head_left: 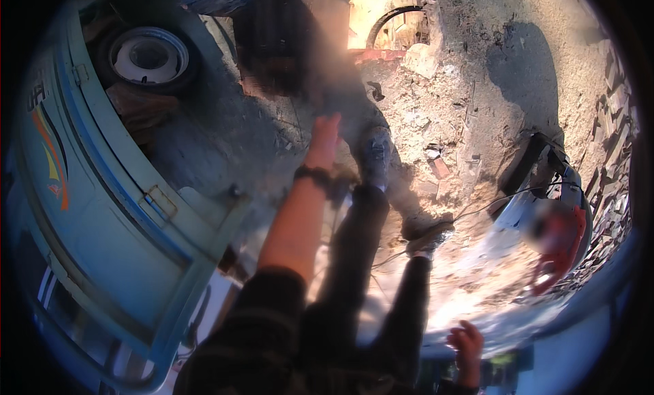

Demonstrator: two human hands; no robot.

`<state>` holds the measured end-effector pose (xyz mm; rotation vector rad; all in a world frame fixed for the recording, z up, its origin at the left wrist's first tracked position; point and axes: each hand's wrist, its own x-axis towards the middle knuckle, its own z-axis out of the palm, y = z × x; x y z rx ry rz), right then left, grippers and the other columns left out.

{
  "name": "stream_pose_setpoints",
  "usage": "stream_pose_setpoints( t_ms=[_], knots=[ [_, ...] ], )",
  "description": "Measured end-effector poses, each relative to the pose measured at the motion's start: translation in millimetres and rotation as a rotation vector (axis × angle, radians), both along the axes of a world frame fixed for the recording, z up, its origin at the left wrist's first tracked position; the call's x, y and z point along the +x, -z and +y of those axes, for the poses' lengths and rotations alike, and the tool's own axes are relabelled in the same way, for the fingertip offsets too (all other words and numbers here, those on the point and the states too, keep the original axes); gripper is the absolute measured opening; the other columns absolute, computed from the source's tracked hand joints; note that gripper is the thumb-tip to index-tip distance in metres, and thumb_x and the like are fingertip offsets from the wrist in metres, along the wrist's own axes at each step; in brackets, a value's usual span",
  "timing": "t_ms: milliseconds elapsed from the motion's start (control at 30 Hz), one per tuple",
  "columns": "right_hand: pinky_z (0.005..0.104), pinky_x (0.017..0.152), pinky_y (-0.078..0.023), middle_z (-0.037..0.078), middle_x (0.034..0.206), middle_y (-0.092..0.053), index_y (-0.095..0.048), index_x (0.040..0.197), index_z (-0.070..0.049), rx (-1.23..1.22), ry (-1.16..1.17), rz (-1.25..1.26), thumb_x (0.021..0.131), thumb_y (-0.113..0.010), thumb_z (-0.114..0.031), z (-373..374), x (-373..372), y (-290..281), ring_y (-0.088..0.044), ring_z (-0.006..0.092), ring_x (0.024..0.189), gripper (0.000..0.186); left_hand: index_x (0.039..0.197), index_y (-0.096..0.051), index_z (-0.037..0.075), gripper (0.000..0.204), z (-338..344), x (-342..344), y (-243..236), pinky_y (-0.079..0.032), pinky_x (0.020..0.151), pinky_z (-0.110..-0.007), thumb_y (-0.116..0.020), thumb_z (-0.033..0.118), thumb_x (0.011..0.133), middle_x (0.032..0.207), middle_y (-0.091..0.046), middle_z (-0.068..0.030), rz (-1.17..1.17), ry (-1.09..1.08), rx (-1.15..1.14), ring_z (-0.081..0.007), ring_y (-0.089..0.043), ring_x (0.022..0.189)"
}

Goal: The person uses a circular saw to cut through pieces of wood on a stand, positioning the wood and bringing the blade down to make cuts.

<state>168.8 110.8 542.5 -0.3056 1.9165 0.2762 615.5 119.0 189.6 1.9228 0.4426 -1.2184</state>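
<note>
My left arm, with a dark band at the wrist, reaches forward past the side of a blue-green truck. At its end my left hand hangs over dusty, shaded ground; its fingers are smeared, and whether they hold anything cannot be made out. Low on the right, my right hand is raised beside my leg, fingers loosely bent and apart, nothing visible in them. My left shoe is in front of the other shoe, both on littered ground.
The truck's side panel fills the left, with a pale-rimmed wheel beyond it. To the right lies a red machine, partly blurred, with a thin cord near my feet. Wood scraps pile along the right edge. A curved black hoop lies ahead.
</note>
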Motion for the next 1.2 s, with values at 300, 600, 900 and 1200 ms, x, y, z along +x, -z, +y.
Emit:
stream_pose_setpoints(
  t_ms=[300, 600, 900, 1200],
  knots=[
    [0.0337, 0.063, -0.055, 0.019, 0.086, -0.060, -0.048, 0.114, 0.006, 0.071, -0.008, 0.082, 0.077, -0.056, -0.009, -1.0, 20.0, 45.6, -0.062, 0.0245, 0.068, 0.041, 0.074, -0.054, 0.015, 0.020, 27.7, 29.0, 96.6, -0.037, 0.047, -0.026, -0.065, 0.030, 0.078, 0.061, -0.040, 0.0040, 0.085, -0.235, 0.079, -0.0088, -0.041, 0.055],
    [0.0336, 0.064, -0.055, 0.018, 0.085, -0.061, -0.047, 0.115, 0.008, 0.044, -0.009, 0.031, 0.076, -0.054, -0.006, -7.3, 26.4, 65.3, -0.062, 0.0237, 0.068, 0.041, 0.093, -0.059, 0.008, 0.023, 30.7, 58.2, 133.9, -0.044, 0.059, -0.028, -0.064, 0.027, 0.081, 0.079, -0.055, -0.0007, 0.077, -0.260, 0.081, -0.0135, -0.051, 0.068],
    [0.0330, 0.065, -0.054, 0.019, 0.088, -0.062, -0.050, 0.113, 0.006, 0.057, -0.074, -0.162, 0.080, -0.052, -0.005, -33.8, 57.9, 79.5, -0.064, 0.0239, 0.071, 0.034, 0.090, -0.058, 0.013, 0.017, 22.4, 59.5, 72.6, -0.046, 0.062, -0.035, -0.065, 0.025, 0.081, 0.080, -0.055, -0.0011, 0.231, -0.565, -0.134, -0.0166, -0.049, 0.066],
    [0.0291, 0.067, -0.052, 0.014, 0.090, -0.063, -0.050, 0.116, 0.003, -0.125, -0.244, -0.510, 0.082, -0.055, -0.008, -100.7, 147.3, 140.5, -0.063, 0.0194, 0.076, 0.036, 0.076, -0.054, 0.014, 0.016, -21.6, 99.1, -27.7, -0.045, 0.055, -0.032, -0.060, 0.027, 0.085, 0.059, -0.044, 0.0019, 0.293, -0.395, -0.377, -0.0127, -0.045, 0.054]
  ],
)
